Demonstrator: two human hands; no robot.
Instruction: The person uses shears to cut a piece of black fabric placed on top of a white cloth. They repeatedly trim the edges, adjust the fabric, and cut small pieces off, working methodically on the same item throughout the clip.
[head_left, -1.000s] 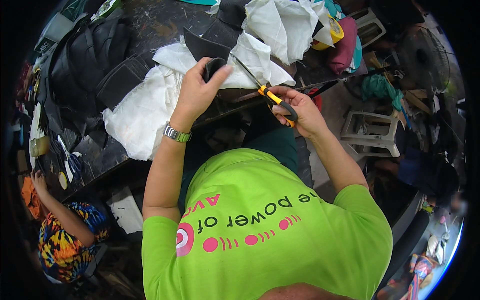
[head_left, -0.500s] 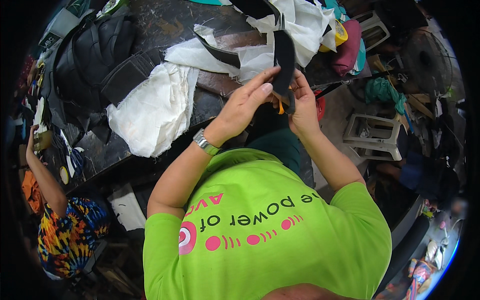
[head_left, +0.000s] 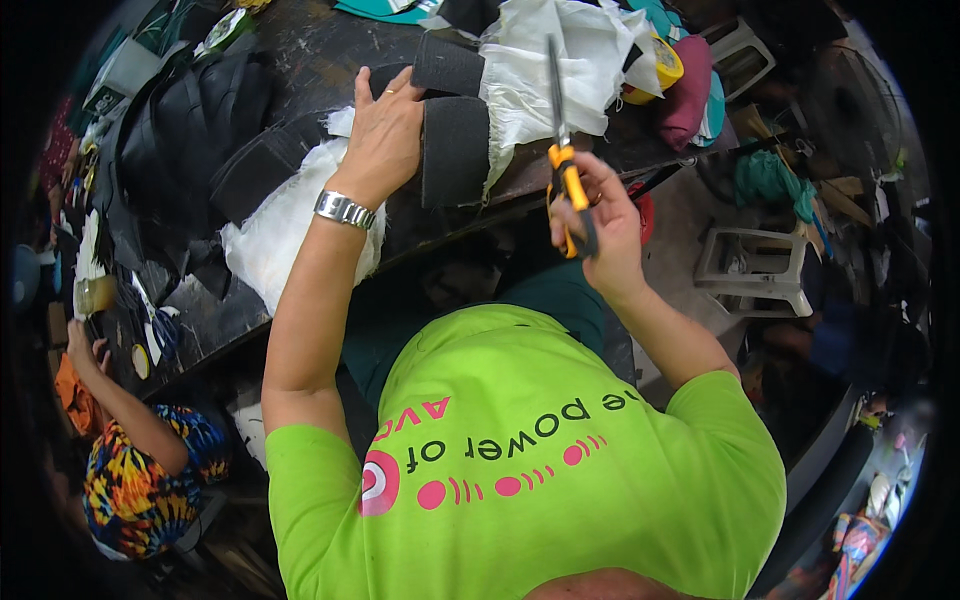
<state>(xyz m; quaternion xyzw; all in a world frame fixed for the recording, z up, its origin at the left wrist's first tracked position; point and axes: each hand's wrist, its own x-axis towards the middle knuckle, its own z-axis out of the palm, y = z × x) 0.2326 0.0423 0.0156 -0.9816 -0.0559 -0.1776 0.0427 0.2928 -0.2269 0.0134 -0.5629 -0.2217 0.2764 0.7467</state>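
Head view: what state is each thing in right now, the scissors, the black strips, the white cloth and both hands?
Scissors: blades together, pointing away from the person, held off the table.
Right hand: closed around the scissors' orange-and-black handles.
Left hand: palm down, pressing on a black strip.
Black strips: lying flat on the table, side by side.
White cloth: crumpled, frayed, lying partly over the strips.
Table: dark, cluttered.

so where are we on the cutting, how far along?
Done: black cut strips already lie piled at the left of the dark worktable. In hand: the left hand presses on a black piece beside white fabric, and the right hand holds orange-handled scissors blades up, not in the material. Left: more white fabric lies uncut near the table edge.
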